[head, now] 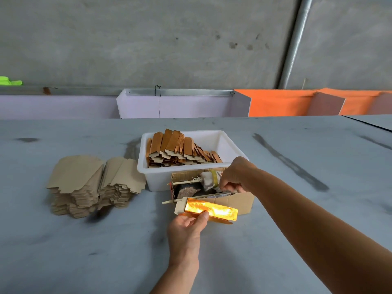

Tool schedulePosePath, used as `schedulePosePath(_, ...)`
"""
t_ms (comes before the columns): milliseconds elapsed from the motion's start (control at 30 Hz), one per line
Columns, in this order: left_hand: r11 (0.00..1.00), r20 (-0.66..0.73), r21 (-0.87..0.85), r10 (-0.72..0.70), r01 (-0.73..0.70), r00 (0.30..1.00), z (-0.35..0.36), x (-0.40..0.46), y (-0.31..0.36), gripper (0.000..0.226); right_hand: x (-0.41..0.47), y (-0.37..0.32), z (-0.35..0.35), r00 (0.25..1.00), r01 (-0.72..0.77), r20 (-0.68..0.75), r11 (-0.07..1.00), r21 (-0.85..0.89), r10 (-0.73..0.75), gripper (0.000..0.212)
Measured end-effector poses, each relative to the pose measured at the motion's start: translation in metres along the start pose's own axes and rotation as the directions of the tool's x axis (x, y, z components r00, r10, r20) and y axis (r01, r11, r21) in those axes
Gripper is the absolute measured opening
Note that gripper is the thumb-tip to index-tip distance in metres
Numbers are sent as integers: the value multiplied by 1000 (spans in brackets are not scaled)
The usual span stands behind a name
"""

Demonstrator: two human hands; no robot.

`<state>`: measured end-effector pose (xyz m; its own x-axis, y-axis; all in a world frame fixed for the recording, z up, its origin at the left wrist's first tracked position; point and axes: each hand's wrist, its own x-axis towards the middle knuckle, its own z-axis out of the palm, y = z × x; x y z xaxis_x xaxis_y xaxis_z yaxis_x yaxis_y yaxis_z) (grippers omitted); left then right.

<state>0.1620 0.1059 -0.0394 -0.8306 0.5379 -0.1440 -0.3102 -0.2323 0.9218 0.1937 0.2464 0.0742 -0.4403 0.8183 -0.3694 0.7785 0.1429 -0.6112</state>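
Left grip [187, 228] pinches long glossy gold-foil carton [216, 211]; right grip [232, 180] holds stick [169, 201].

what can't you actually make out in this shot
Head view, thin tool in the right hand: its working end is hidden by the fingers.
Head view, inside of the cardboard box: dark clutter, blurred, partly behind its wall.
Head view, gold card in the left hand: glare washes out its face.
Head view, white tub: lower folded pieces hidden by its wall.
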Motion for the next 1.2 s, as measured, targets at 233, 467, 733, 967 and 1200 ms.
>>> schedulePosePath(233,1000,-20,5,-7,7,1000,4,-3,-4,15,-2,4,1,997,46,-61,998,40,-44,26)
schedulePosePath(467,1000,-32,-10,9,-9,999,8,-5,-7,14,-7,18,7,993,57,-116,983,172,-37,25)
schedulePosePath(733,1000,-18,-27,4,-5,1000,11,-6,-9,15,-12,25,13,993,74,-108,945,319,-41,21)
schedulePosePath(967,1000,-25,-8,-9,9,1000,9,-4,-12,11,-27,42,20,990,94,-134,890,447,-38,29)
schedulePosePath(1200,1000,-26,6,-28,28,999,8,-4,-12,11,-43,53,21,991,89,-129,849,521,-25,29)
